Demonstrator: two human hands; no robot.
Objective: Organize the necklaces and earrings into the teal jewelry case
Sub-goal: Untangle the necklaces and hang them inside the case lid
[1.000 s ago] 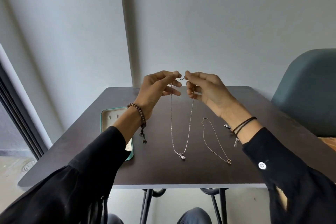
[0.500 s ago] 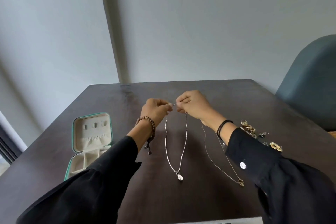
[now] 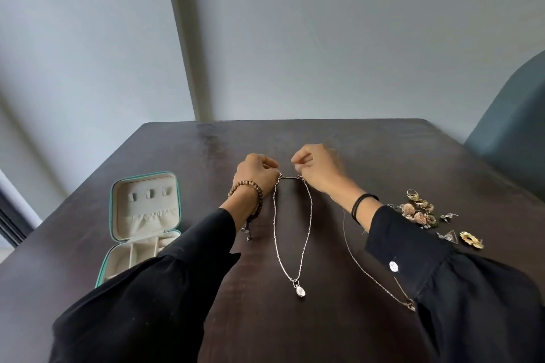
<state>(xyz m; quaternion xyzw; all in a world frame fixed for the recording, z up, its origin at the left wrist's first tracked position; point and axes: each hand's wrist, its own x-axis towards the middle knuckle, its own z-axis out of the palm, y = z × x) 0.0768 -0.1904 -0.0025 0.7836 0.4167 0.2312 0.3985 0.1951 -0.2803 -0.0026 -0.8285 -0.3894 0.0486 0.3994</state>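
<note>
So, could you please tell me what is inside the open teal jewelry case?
The teal jewelry case shows only cream lining: lid tabs, a gathered pocket, and apparently empty dividers. The left sleeve covers its near right part.

Found no readable text, label, brand, number or sign anywhere in view. Checked the teal jewelry case, its cream lining and the bare dark tabletop: no lettering, logo or mark. Looked over the jewelry too, namely the silver necklace with its pendant and the pile of earrings; too small to show any stamp or engraving.
</note>
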